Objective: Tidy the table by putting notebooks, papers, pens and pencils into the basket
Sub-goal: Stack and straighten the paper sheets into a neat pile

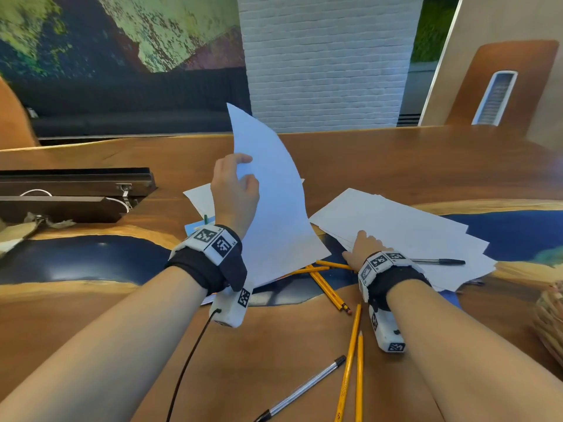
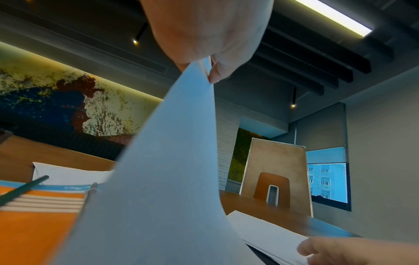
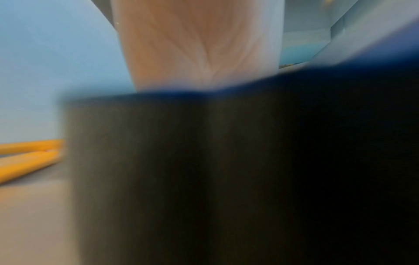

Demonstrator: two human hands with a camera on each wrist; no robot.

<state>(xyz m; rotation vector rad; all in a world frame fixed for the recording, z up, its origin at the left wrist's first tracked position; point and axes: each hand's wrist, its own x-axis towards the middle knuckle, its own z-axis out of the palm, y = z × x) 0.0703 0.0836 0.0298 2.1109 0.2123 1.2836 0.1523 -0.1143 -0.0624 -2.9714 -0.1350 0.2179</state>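
Head view. Left hand [image 1: 233, 190]: thumb and fingers pinch one edge of a sheet [image 1: 268, 193], which stands lifted and curved, its lower end on the table [image 1: 396, 159]. Left wrist view: sheet [image 2: 163, 170] hangs down from the pinching fingertips [image 2: 217, 73]; left of it lies an orange notebook [image 2: 34, 224] with a dark pen [image 2: 22, 188] across it.
Right hand [image 1: 364, 249]: lies flat on the near corner of a paper stack [image 1: 405, 229], fingers mostly hidden; whether straight or curled under the edge, cannot tell. Right wrist view: blurred, dark.
Black pen [image 1: 438, 261]: on the stack, right of the right hand.
Pencils [image 1: 327, 284]: yellow, crossed, just left of the right wrist; two more [image 1: 353, 370] nearer the body.
Clear pen [image 1: 304, 388]: left of those two.
Basket [image 1: 550, 318]: woven, at right edge, partly in view.
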